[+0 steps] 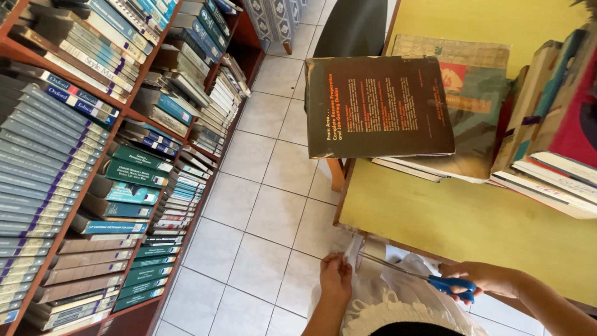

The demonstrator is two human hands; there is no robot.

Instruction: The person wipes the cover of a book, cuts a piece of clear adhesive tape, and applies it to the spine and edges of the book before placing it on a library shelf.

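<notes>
Fingers (pixel 460 281) grip blue-handled scissors (pixel 429 279), blades pointing left toward, seemingly, clear tape (pixel 373 249).

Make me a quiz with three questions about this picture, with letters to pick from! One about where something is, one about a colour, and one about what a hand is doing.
1. Where does the dark book with orange writing lie?
A. On the floor
B. On the yellow table
C. On the bookshelf

2. What colour are the handles of the scissors?
A. Blue
B. Red
C. Green

3. What is the right hand doing?
A. Resting flat on the table
B. Hanging with nothing in it
C. Gripping the scissors

Answers:
1. B: it lies on other books at the corner of the yellow table.
2. A: the loops in the hand are bright blue.
3. C: its fingers close around the handles, with the blades pointing toward the roll of clear tape near the left hand.
</notes>
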